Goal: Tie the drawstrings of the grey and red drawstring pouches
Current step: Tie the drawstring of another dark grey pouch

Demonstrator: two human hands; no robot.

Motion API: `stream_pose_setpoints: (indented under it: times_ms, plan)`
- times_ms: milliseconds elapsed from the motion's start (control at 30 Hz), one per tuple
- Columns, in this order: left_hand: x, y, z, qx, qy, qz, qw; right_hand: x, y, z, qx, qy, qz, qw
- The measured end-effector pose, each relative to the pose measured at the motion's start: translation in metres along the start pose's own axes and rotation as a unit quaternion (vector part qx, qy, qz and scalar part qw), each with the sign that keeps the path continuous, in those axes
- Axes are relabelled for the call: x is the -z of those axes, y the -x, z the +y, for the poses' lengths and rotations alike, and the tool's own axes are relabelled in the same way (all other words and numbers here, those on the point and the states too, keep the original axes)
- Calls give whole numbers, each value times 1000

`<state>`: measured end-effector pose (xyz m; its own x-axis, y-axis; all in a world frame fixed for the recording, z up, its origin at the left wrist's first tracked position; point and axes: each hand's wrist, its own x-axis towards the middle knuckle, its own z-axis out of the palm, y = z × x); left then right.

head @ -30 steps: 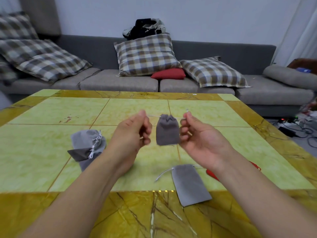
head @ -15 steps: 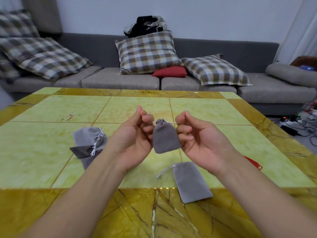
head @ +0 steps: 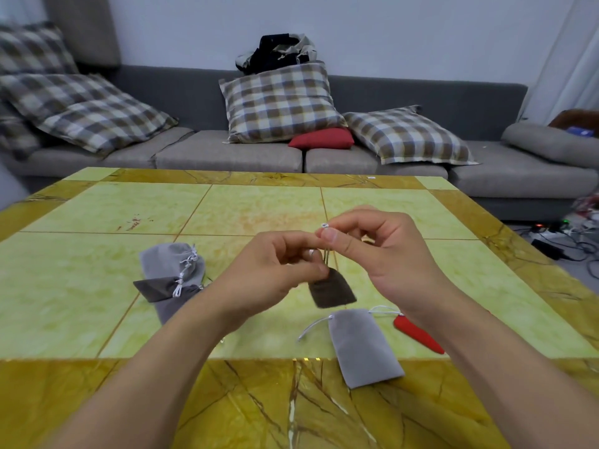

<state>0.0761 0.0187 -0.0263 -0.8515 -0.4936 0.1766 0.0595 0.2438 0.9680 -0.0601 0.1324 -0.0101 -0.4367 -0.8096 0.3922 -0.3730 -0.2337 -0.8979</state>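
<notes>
Nearest, flat on table (head: 97, 319) at right of centre: light grey pouch (head: 364, 348), untied, white cord loose at its far left corner. Just right of it: red pouch (head: 416, 333), partly hidden under right forearm. Above these, held clear of table: dark grey pouch (head: 332, 290), hanging by its drawstrings (head: 326, 256), mouth gathered. Left hand (head: 275, 270): fingers curled, pinching cords just above pouch mouth. Right hand (head: 382, 244): thumb and forefinger pinched on white cord end, higher and slightly farther. Hands close together, fingertips nearly touching. Left, on table: pile of grey pouches (head: 171, 280), white cords knotted at tops, well apart from hands. Far side beyond table: grey sofa (head: 227, 157) with checked cushions (head: 278, 102), small red cushion (head: 321, 139), dark bundle (head: 277, 53) on backrest. Far right on floor: cables (head: 564, 234).
</notes>
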Motion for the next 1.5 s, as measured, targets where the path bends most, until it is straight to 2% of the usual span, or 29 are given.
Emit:
stream_pose_setpoints:
  times_ms: [67,200,300,533,633,733,867,1000,1100,1133,1200,1267,1400,1500]
  plan:
    - [-4,2,-1,-13,-7,-18,1000,0,-2,2,-7,17,-2,1000]
    - [-19,0,-5,-28,-28,40,998,3,-1,8,-75,-33,-37,996]
    - [-16,-2,-6,0,3,59,998,12,-3,12,-120,-46,-49,990]
    - [-12,-5,-7,37,58,105,992,7,-1,5,-85,-31,9,996]
    - [-10,-4,-8,35,74,116,990,1,5,-3,-132,-80,-28,988]
    - [-8,-2,-4,26,88,101,991,-2,6,-3,-171,-60,-59,982]
    - [-5,1,5,-3,69,99,993,-1,4,3,-158,6,-81,984]
    - [3,2,9,-29,44,115,992,0,5,5,-69,87,-108,988]
    - [10,5,13,-34,18,89,995,0,4,8,-32,137,-73,987]
    - [12,5,14,-37,-1,78,996,0,4,8,-27,137,-73,988]
    - [15,6,14,-54,-44,74,995,-1,6,9,-42,67,-101,992]
    - [13,5,13,-90,-110,114,983,-2,7,10,-61,21,-97,993]
    - [-3,7,8,-179,-230,235,927,-13,9,13,-14,106,-15,994]
    - [-12,8,8,-244,-281,316,873,-18,12,9,-19,74,-48,996]
